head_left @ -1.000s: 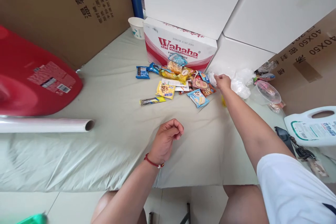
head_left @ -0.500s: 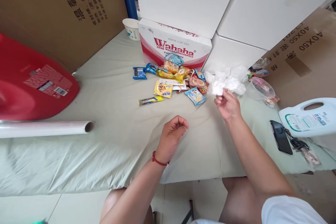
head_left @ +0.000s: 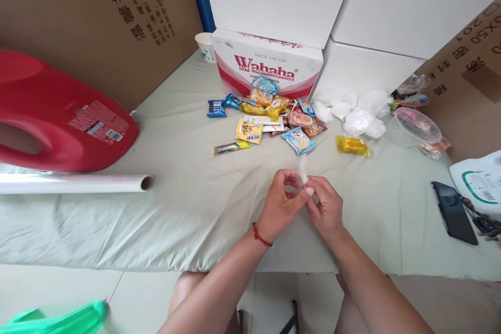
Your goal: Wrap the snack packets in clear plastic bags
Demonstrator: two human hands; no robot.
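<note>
A small crumpled clear plastic bag (head_left: pixel 303 169) is pinched between my two hands, low over the table's front half. My left hand (head_left: pixel 282 204), with a red cord bracelet at the wrist, has thumb and fingertips closed on it. From the other side, my right hand (head_left: pixel 325 206) grips it with curled fingers. Just beyond lie a light-blue snack packet (head_left: pixel 299 141) and, to the right, a yellow-wrapped snack (head_left: pixel 353 145). A heap of crumpled clear plastic bags (head_left: pixel 364 121) rests behind that snack. Further left is a yellow cookie packet (head_left: pixel 249 131) among several other wrapped snacks.
A Wahaha carton (head_left: pixel 270 65) stands behind the snacks, beside a paper cup (head_left: pixel 206 47). On the left are a red jug (head_left: pixel 58 115) and a white roll (head_left: pixel 74 183). To the right are a clear plastic bowl (head_left: pixel 415 128), a phone (head_left: pixel 454 211) and a white bottle (head_left: pixel 479 180).
My right hand has pulled back from the bag heap toward me, bringing a clear bag to my left hand. Both hands now hold it. The yellow-wrapped snack has come into view, and the camera view has shifted.
</note>
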